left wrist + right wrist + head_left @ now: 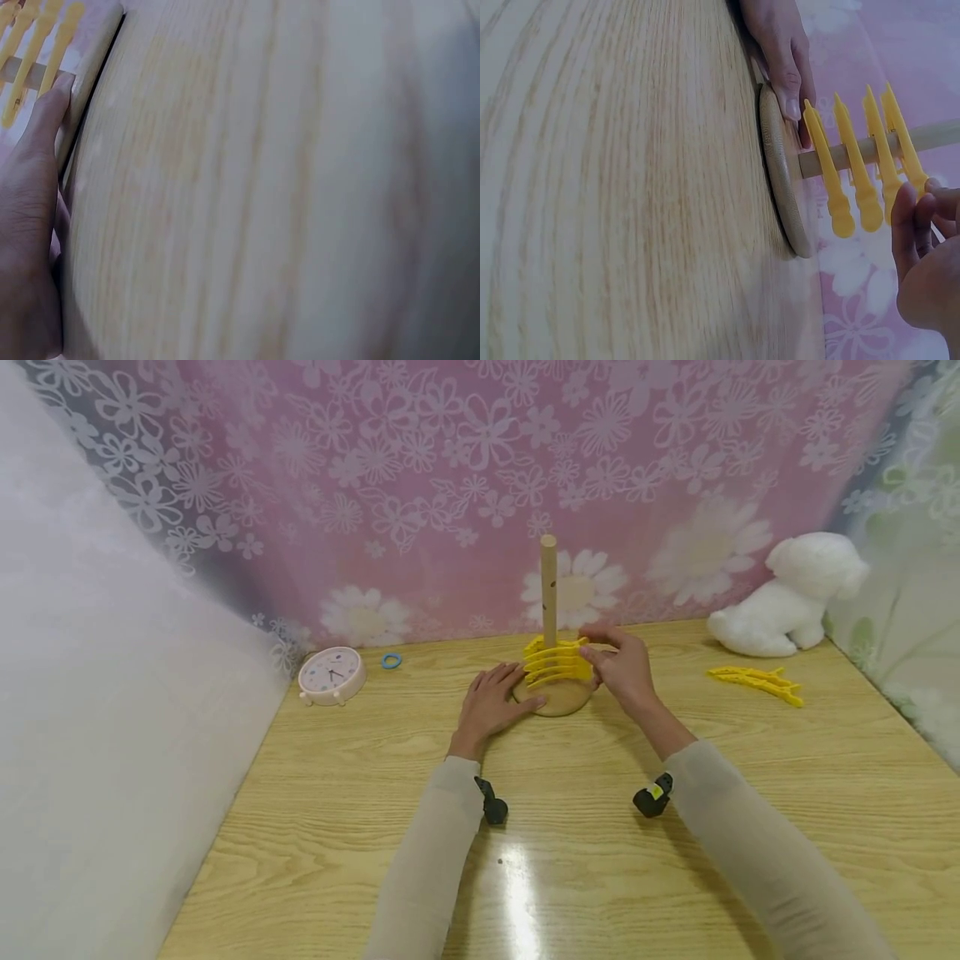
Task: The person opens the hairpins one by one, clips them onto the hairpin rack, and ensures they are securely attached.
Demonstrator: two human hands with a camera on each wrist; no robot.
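A wooden post (549,589) stands upright on a round wooden base (564,700). Several yellow alligator hair clips (547,675) are clipped around its lower part, stacked one above another. My right hand (628,675) pinches the end of the uppermost hair clip (904,139) between thumb and fingers, on the post's right side. On the left, my left hand (491,700) rests against the base with fingers stretched out and the thumb over its rim. In the left wrist view, only part of that hand (28,202) and a few clips show.
More yellow hair clips (757,683) lie on the table at right, in front of a white plush dog (787,597). At left are a pink clock (332,675) and a small blue ring (392,661). A flowered curtain (450,485) hangs behind the table.
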